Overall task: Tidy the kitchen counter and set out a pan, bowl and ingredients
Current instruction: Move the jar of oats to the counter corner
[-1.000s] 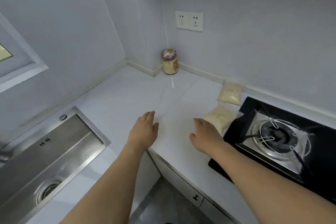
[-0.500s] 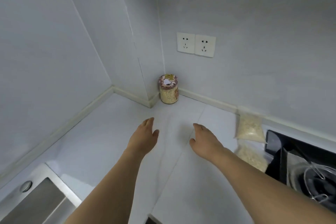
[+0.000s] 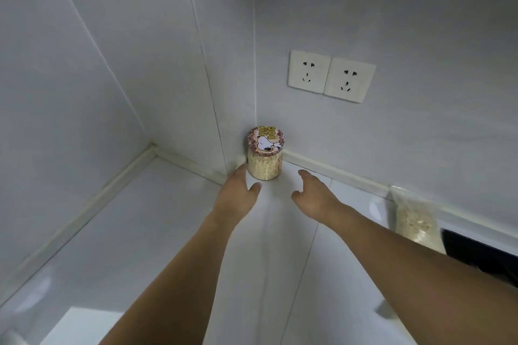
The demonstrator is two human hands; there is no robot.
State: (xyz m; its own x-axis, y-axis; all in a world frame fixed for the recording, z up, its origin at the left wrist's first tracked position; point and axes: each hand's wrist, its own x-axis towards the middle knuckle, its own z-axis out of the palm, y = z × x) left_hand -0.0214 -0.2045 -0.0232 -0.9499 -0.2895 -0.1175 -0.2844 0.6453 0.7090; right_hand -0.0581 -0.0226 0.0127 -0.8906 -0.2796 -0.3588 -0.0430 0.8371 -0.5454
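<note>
Head view showed a jar (image 3: 265, 158) of pale grains, with a cartoon-dog lid, standing upright in the far corner of the white counter (image 3: 140, 232), close against the wall below two sockets (image 3: 331, 75). Both hands reached toward it with fingers straight and spread, holding nothing: the left hand (image 3: 238, 193) had its fingertips just beside the jar's left side, whether touching I could not tell, and the right hand (image 3: 311, 194) hovered near its right side, apart from it. A clear bag (image 3: 414, 218) of similar grains lay against the wall at right, beside the black stove edge (image 3: 482, 255).
</note>
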